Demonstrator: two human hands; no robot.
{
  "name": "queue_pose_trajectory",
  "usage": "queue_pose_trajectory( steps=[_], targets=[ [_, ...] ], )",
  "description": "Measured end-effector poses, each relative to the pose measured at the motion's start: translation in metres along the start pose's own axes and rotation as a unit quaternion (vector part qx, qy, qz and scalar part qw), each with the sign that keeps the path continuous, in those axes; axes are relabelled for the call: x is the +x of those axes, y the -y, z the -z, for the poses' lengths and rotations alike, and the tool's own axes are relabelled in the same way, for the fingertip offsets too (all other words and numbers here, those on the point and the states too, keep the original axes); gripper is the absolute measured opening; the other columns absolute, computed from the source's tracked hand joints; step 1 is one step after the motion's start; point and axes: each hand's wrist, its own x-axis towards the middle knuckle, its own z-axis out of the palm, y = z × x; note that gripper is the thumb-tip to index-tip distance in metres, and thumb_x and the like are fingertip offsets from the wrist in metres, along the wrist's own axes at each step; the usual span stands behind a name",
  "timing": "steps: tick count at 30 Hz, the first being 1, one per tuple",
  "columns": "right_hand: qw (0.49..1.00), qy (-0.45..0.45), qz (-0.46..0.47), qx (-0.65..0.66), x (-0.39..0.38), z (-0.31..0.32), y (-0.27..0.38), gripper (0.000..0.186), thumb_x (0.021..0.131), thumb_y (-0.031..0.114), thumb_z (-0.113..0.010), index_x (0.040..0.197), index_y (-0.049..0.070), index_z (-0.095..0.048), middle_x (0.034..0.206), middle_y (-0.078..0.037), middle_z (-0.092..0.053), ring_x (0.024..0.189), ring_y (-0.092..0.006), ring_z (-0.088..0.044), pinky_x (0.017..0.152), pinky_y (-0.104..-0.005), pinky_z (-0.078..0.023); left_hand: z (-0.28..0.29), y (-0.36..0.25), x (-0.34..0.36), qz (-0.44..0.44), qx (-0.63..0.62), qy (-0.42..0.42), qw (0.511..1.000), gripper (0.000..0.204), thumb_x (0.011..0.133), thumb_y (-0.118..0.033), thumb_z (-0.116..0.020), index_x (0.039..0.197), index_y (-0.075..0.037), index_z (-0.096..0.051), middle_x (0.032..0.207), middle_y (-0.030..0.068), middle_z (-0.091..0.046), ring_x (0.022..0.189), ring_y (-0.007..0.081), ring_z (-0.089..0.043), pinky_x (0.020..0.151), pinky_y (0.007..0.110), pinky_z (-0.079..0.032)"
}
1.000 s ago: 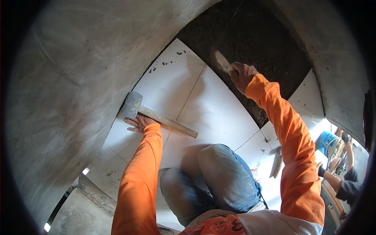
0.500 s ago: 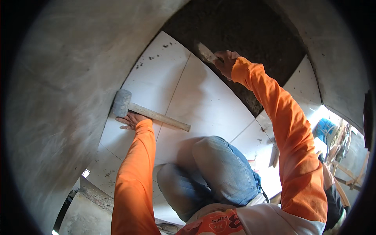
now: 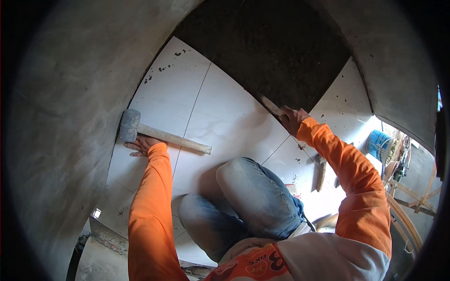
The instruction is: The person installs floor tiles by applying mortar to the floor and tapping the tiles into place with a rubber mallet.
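Note:
My left hand (image 3: 143, 144) leans flat on the white floor tiles (image 3: 229, 105), fingers spread, near the left wall. Right against it lies a mallet (image 3: 174, 137) with a grey head and a pale wooden handle pointing right. Whether the hand touches the mallet is unclear. Farther right, my right hand (image 3: 294, 120) is closed around a trowel (image 3: 271, 106), its handle hidden in the fist. The trowel's blade lies along the tile edge, where the white tile meets dark, wet-looking mortar (image 3: 267, 47).
Bare grey walls (image 3: 65, 112) rise on both sides. At the right stand a blue bucket (image 3: 378, 143) and some wooden pieces. A wooden-handled tool (image 3: 321, 174) lies on the tiles near my right forearm. Dark crumbs dot the far left tile. My bent knees (image 3: 239, 182) are over the near tiles.
My right hand and the trowel have moved nearer and to the right along the tile edge. The view has shifted slightly; my left hand stays beside the mallet.

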Motion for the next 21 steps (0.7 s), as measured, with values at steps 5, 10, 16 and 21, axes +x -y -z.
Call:
queue_pose_trajectory(
  steps=[5, 10, 16, 21],
  targets=[
    [0.996, 0.046, -0.009, -0.077, 0.025, 0.023, -0.007, 0.027, 0.092, 0.033, -0.052, 0.108, 0.013, -0.062, 0.082, -0.018, -0.067, 0.073, -0.0363, -0.067, 0.065, -0.0443, -0.055, -0.008, 0.002, 0.001, 0.0, 0.087, -0.03, 0.996, 0.059, 0.099, -0.044, -0.024, 0.15, -0.015, -0.015, 0.159, 0.0047, -0.01, 0.147, 0.0301, -0.002, 0.113, 0.058, 0.0],
    [0.999, 0.022, -0.015, -0.022, 0.021, 0.011, 0.013, 0.022, 0.09, 0.027, -0.055, 0.102, 0.011, -0.062, 0.078, -0.019, -0.066, 0.076, -0.039, -0.064, 0.068, -0.0465, -0.053, -0.023, 0.008, 0.008, -0.003, -0.033, -0.046, 0.998, 0.062, 0.098, -0.049, -0.025, 0.151, -0.018, -0.016, 0.159, 0.0035, -0.012, 0.147, 0.0304, -0.002, 0.113, 0.059, 0.0],
    [0.997, 0.013, -0.074, 0.034, -0.005, -0.015, 0.003, 0.028, 0.092, 0.031, -0.05, 0.114, 0.016, -0.058, 0.088, -0.02, -0.067, 0.081, -0.0434, -0.064, 0.073, -0.049, -0.053, -0.024, 0.008, 0.012, -0.004, 0.029, -0.028, 0.999, 0.063, 0.096, -0.05, -0.028, 0.15, -0.018, -0.019, 0.158, 0.0049, -0.013, 0.146, 0.0314, -0.004, 0.112, 0.06, -0.002],
    [0.975, 0.153, -0.16, -0.007, -0.039, -0.016, -0.036, 0.035, 0.092, 0.035, -0.049, 0.121, 0.018, -0.054, 0.094, -0.022, -0.066, 0.088, -0.0408, -0.064, 0.079, -0.0501, -0.052, -0.018, 0.008, 0.007, -0.019, 0.006, -0.055, 0.998, 0.064, 0.095, -0.048, -0.033, 0.15, -0.017, -0.02, 0.158, 0.0059, -0.015, 0.146, 0.0328, -0.002, 0.112, 0.061, -0.003]
  ],
)
